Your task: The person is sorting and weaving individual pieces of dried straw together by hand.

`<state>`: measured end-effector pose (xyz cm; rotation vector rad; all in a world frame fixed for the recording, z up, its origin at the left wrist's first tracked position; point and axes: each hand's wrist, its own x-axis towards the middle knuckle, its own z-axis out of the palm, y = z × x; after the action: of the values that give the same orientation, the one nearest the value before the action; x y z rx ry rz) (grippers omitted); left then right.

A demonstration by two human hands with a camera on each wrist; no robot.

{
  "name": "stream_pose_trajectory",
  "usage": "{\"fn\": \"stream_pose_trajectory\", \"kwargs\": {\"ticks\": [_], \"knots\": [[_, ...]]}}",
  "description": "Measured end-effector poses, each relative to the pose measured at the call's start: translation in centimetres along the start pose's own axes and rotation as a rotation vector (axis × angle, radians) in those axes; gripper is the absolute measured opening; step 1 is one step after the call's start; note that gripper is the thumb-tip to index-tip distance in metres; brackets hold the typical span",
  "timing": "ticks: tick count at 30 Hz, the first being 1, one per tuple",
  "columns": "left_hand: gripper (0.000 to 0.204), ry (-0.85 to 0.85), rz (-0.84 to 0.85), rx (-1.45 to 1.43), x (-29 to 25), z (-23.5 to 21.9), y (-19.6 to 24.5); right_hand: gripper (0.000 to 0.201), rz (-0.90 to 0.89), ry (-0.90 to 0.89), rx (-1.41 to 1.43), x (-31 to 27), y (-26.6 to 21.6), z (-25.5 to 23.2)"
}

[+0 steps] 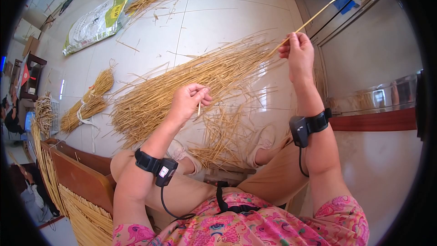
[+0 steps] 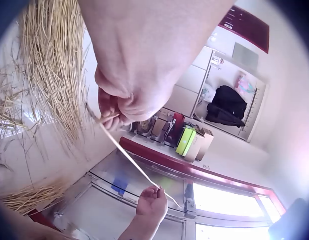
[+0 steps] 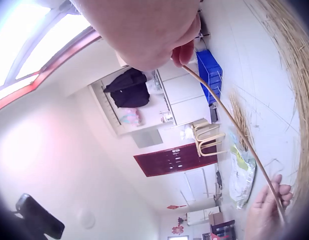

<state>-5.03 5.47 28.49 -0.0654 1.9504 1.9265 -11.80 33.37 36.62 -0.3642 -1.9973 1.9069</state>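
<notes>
A long, thin straw stalk (image 1: 325,7) runs out past my right hand (image 1: 300,57), which pinches it between thumb and fingers on the right side. My left hand (image 1: 189,100) is over the straw pile, its thumb and fingers pinching the stalk near one end; a short pale tip (image 1: 199,108) pokes out below them. Both wrist views show the stalk (image 2: 132,157) (image 3: 234,120) stretching from one hand to the other. Beneath the hands a big spread of golden straw (image 1: 182,86) lies on the tiled floor, with loose scraps (image 1: 223,136) between my feet.
A tied straw bundle (image 1: 93,100) lies to the left. Behind it is a printed sack (image 1: 98,23) with more straw sticking out. A wooden box (image 1: 82,173) stands by my left knee, and a glass-panelled metal door (image 1: 368,50) is close on the right.
</notes>
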Motion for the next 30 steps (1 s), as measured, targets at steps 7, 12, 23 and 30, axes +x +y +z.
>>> {"fn": "stream_pose_trajectory", "kwargs": {"ticks": [7, 12, 23, 30], "knots": [[0.022, 0.009, 0.017, 1.169, -0.2, -2.6, -3.2, 0.015, -0.133, 0.167, -0.04, 1.6, -2.0, -2.6], [0.028, -0.555, -0.048, 1.092, -1.3, -1.7, -2.9, 0.014, -0.137, 0.082, -0.123, 1.5, -1.9, -2.6], [0.042, -0.041, 0.389, 0.625, -0.9, 1.9, 2.3, 0.013, 0.267, -0.606, 0.111, -7.6, 3.2, 5.2], [0.019, -0.079, 0.356, 0.962, -0.6, -2.0, -0.7, 0.018, 0.282, -0.37, 0.287, -3.6, 1.2, 3.6]]}}
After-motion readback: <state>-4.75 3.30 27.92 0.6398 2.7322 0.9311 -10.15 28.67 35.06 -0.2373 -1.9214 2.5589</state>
